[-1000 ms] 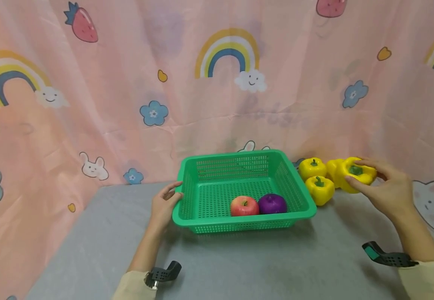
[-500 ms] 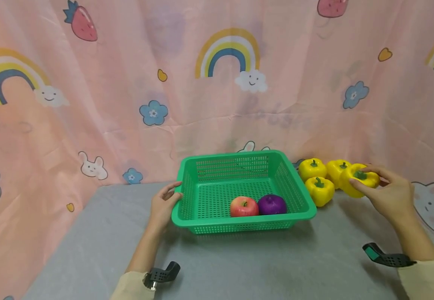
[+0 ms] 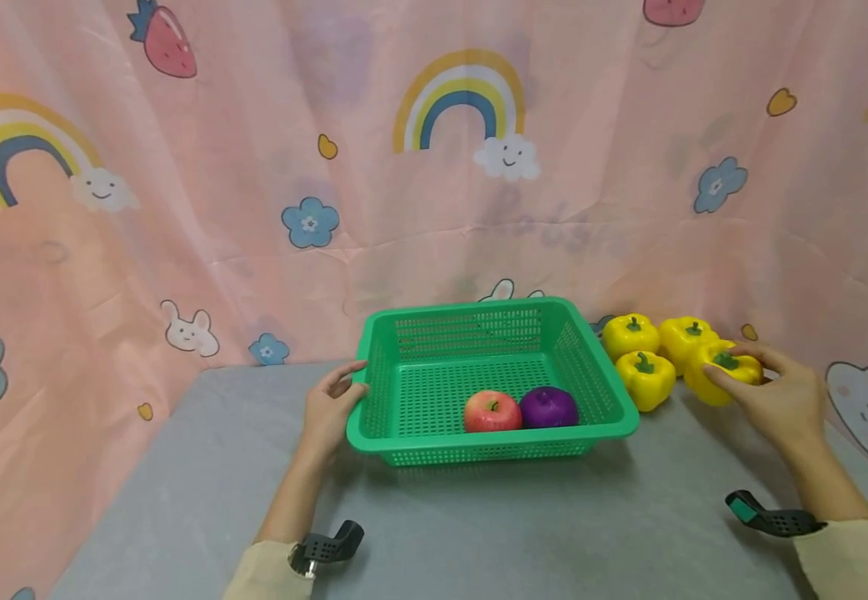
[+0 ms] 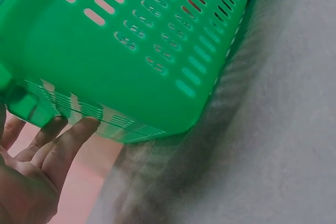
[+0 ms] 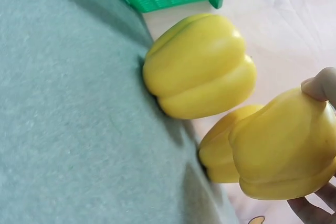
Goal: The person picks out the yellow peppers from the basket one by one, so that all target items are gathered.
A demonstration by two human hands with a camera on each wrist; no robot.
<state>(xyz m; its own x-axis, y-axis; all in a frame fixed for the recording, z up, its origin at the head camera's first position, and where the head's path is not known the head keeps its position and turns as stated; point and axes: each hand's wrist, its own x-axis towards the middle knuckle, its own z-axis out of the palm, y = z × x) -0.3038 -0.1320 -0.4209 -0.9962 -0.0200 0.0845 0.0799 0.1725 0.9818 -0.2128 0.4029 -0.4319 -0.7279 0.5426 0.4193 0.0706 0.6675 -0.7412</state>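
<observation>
A green plastic basket (image 3: 445, 442) stands on the grey table, holding a red apple (image 3: 492, 412) and a round purple vegetable or fruit (image 3: 549, 407) near its front side. My left hand (image 3: 329, 408) grips its left rim; in the left wrist view the fingertips (image 4: 89, 123) touch the wall under the edge. My right hand (image 3: 786, 400) holds a yellow bell pepper (image 3: 704, 377) between thumb and fingers. The right wrist view shows this held bell pepper (image 5: 286, 145) raised off the table. Three more yellow bell peppers, one of them at the front (image 3: 646, 383), sit right of the basket.
A pink curtain (image 3: 254, 167) printed with rainbows, flowers and rabbits hangs behind the grey table (image 3: 479, 533) and along its right side. The peppers stand close together between the basket and my right hand. A black strap device (image 3: 779, 518) sits on each wrist.
The held bell pepper has come slightly toward me, away from the pepper behind it, which now shows more. My left hand keeps its place on the basket. The head view has shifted slightly.
</observation>
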